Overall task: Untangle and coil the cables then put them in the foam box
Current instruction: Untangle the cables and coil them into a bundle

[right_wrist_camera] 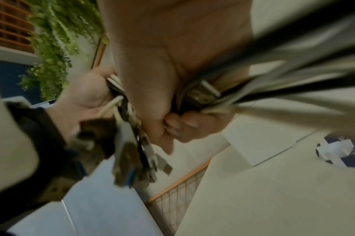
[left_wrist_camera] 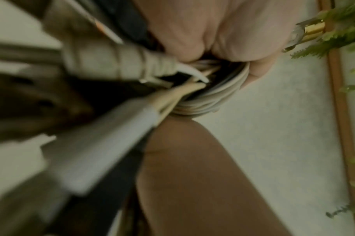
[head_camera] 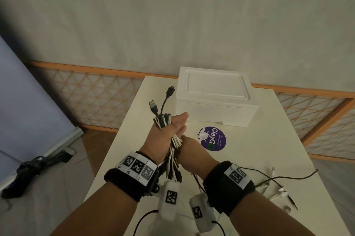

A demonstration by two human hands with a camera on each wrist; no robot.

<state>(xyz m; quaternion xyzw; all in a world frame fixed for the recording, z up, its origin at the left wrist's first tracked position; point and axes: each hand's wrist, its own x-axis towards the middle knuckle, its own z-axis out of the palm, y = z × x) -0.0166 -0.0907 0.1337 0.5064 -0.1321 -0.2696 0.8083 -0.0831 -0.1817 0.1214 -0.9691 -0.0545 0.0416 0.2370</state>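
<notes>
A bundle of white and black cables (head_camera: 163, 120) is held upright above the white table (head_camera: 240, 158). My left hand (head_camera: 172, 128) grips its upper part, where two black USB plugs (head_camera: 170, 91) stick up. Just below, my right hand (head_camera: 189, 152) grips the same bundle, and several plug ends (head_camera: 173, 170) hang beneath both hands. In the right wrist view my right hand's fingers (right_wrist_camera: 182, 126) curl round the cables. The left wrist view shows coiled white cable (left_wrist_camera: 203, 102) against my palm. The white foam box (head_camera: 215, 97) stands behind the hands with its lid on.
Loose black and white cables (head_camera: 278, 183) lie on the table at the near right. A round purple sticker (head_camera: 212, 138) sits in front of the box. An orange lattice rail (head_camera: 99, 93) runs behind the table, and a black object (head_camera: 34, 168) lies on the floor at left.
</notes>
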